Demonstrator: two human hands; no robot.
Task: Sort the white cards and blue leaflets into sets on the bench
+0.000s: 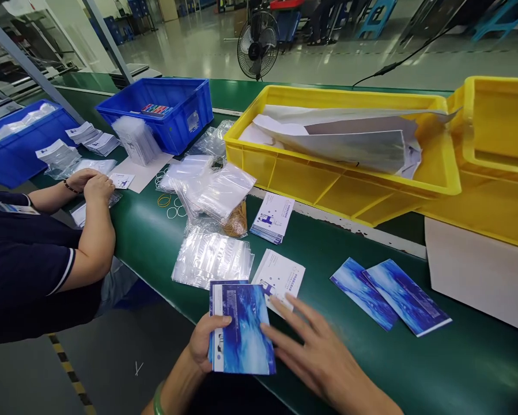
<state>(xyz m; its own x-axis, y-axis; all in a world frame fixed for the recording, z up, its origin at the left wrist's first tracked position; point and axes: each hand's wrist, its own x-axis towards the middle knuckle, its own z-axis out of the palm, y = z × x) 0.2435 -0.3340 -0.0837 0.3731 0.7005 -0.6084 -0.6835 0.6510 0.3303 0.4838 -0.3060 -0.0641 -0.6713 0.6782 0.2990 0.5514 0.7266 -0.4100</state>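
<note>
My left hand (204, 340) grips the left edge of a blue printed card (241, 325) at the near edge of the green table (349, 357). My right hand (319, 354) lies flat with fingers spread, its fingertips touching the card's right side. A white leaflet (280, 276) lies just beyond the card. A stack of clear plastic bags (211, 259) sits to the left of it. Two more blue cards (388, 294) lie on the table to the right.
A yellow crate (328, 184) holding large white sheets stands behind, with a second yellow crate (496, 167) at right. Blue bins (185, 121), loose bags, rubber bands (167, 204) and leaflets (272, 218) lie at left. A co-worker's hands (90, 184) rest on the table's left end.
</note>
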